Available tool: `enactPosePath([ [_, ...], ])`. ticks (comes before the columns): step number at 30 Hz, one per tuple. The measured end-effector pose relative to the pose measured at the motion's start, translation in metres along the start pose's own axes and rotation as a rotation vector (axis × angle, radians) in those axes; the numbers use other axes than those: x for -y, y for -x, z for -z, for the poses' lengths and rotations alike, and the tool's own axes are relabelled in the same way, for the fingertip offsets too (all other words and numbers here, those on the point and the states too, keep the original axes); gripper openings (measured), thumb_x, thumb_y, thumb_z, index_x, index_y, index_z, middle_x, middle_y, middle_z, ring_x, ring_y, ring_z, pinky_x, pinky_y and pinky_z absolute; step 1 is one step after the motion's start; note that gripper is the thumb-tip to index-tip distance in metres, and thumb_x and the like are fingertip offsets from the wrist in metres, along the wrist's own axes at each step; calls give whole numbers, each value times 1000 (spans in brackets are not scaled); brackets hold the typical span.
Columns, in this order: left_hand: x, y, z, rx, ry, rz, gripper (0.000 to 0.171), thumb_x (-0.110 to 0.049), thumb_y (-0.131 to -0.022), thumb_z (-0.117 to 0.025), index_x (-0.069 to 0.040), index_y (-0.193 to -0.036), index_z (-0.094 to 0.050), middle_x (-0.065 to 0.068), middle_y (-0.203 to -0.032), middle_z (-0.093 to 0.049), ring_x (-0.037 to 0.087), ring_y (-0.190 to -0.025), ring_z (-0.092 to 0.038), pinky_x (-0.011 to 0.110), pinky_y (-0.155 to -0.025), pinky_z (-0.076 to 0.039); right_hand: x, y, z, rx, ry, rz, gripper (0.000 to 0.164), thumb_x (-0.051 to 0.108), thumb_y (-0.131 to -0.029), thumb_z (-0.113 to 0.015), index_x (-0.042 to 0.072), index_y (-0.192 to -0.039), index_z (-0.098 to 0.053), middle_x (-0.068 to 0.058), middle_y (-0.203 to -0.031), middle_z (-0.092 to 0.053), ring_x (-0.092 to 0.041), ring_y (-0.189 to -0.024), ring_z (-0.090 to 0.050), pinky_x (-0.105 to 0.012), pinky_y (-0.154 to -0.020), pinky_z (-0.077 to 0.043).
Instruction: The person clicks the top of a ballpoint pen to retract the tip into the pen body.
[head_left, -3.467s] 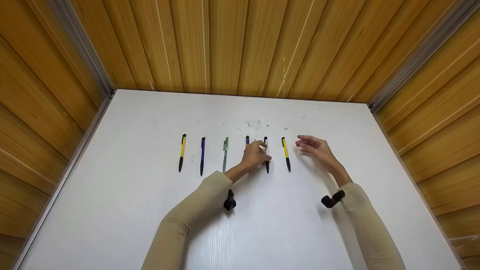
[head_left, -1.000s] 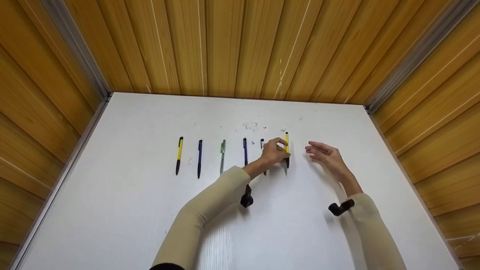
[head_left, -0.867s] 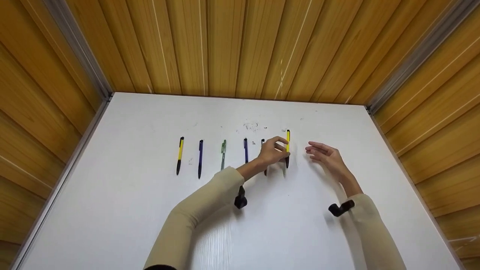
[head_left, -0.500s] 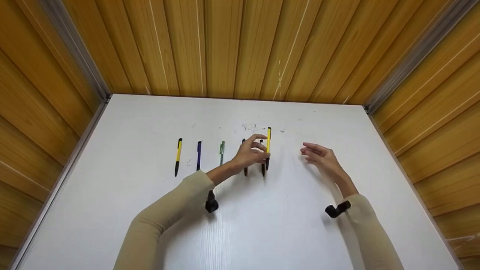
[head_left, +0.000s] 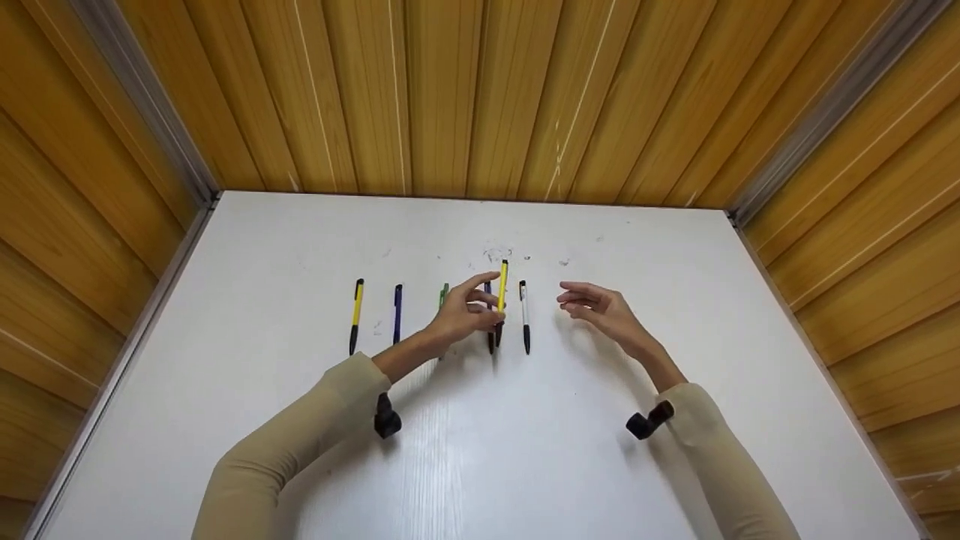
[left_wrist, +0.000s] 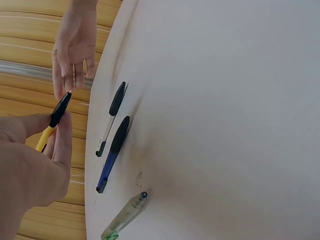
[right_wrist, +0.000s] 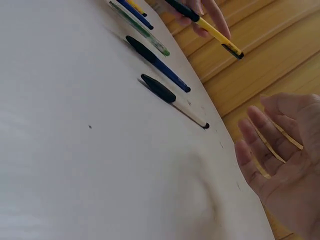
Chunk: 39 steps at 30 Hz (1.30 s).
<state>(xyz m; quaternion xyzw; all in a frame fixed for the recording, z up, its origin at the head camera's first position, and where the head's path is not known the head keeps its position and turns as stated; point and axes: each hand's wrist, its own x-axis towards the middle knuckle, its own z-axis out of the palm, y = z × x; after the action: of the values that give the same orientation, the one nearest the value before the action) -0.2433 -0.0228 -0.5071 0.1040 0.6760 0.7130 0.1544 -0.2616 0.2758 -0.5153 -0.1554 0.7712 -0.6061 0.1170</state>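
My left hand (head_left: 457, 313) pinches a yellow pen (head_left: 503, 289) with a black grip, held above the table between thumb and fingers. In the left wrist view the pen's black tip end (left_wrist: 61, 109) points up and away from that hand. Below it on the table lie a blue pen (right_wrist: 167, 71), a white pen (head_left: 525, 311) with a black grip and a clear green pen (left_wrist: 124, 218). The left hand partly covers the green and blue pens in the head view. My right hand (head_left: 604, 313) hovers to the right of the white pen, fingers loosely bent and holding nothing.
Farther left on the white table (head_left: 247, 360) lie another yellow pen (head_left: 356, 315) and another blue pen (head_left: 397, 311), parallel to the others. Dark scuff marks show behind the row. Wood-look panels (head_left: 450, 97) enclose the back and sides.
My left hand let the white pen lie, took the rightmost yellow pen, lifted it and carried it left over the white and blue pens. The right hand has moved somewhat left.
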Motion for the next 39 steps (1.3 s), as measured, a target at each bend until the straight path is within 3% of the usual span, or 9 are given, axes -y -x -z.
enactPosePath([
  [3, 0, 4, -2, 10, 1, -2, 73, 9, -88, -71, -9, -153, -44, 6, -103, -62, 11, -83, -70, 39, -83, -67, 5, -4, -19, 20, 66, 30, 55, 9, -95, -72, -3, -145, -52, -32, -134, -58, -25, -119, -65, -24, -100, -57],
  [6, -1, 6, -3, 21, 3, -10, 73, 9, -88, -72, -10, -153, -44, 5, -102, -61, 11, -82, -70, 38, -80, -67, 12, -8, -41, 58, 142, 79, 69, 10, -90, -78, 6, -152, -47, -27, -141, -55, -38, -128, -57, -38, -106, -55],
  [9, -1, 7, -4, 31, 12, -16, 74, 7, -87, -73, -11, -153, -44, 4, -101, -62, 11, -81, -70, 40, -80, -67, 18, -12, -58, 88, 181, 156, 86, 9, -85, -83, 7, -157, -37, -23, -146, -51, -41, -131, -52, -52, -108, -53],
  [12, 0, 7, -3, 43, 24, -24, 73, 5, -89, -73, -10, -154, -43, 5, -104, -62, 11, -83, -71, 43, -83, -67, 20, -15, -68, 95, 181, 203, 93, 4, -82, -85, 7, -159, -33, -22, -148, -48, -44, -133, -48, -58, -108, -50],
  [22, 1, 6, -3, 55, 67, -17, 75, 9, -88, -72, -10, -155, -42, 5, -106, -61, 12, -86, -71, 40, -84, -67, 24, -15, -82, 90, 183, 234, 98, -9, -77, -84, -4, -158, -29, -30, -149, -42, -50, -134, -44, -67, -107, -47],
  [29, 2, 6, -4, 53, 69, -28, 72, 8, -92, -68, -9, -156, -41, 12, -109, -67, 14, -88, -73, 38, -83, -67, 52, -4, -87, 99, 195, 246, 93, -5, -79, -84, -9, -155, -31, -32, -145, -42, -53, -130, -44, -67, -104, -49],
  [33, 1, 7, -3, 37, 74, -30, 68, 6, -93, -68, -10, -154, -43, 14, -106, -71, 16, -89, -74, 39, -82, -67, 38, -9, -86, 104, 204, 256, 96, -6, -78, -84, -7, -157, -29, -31, -145, -42, -52, -131, -44, -67, -105, -48],
  [39, -1, 5, -5, 25, 95, -52, 61, 3, -93, -69, -10, -149, -47, 6, -96, -70, 21, -90, -74, 40, -80, -67, 18, -17, -79, 99, 214, 277, 101, -3, -75, -87, 2, -158, -32, -23, -144, -48, -43, -131, -49, -61, -104, -52],
])
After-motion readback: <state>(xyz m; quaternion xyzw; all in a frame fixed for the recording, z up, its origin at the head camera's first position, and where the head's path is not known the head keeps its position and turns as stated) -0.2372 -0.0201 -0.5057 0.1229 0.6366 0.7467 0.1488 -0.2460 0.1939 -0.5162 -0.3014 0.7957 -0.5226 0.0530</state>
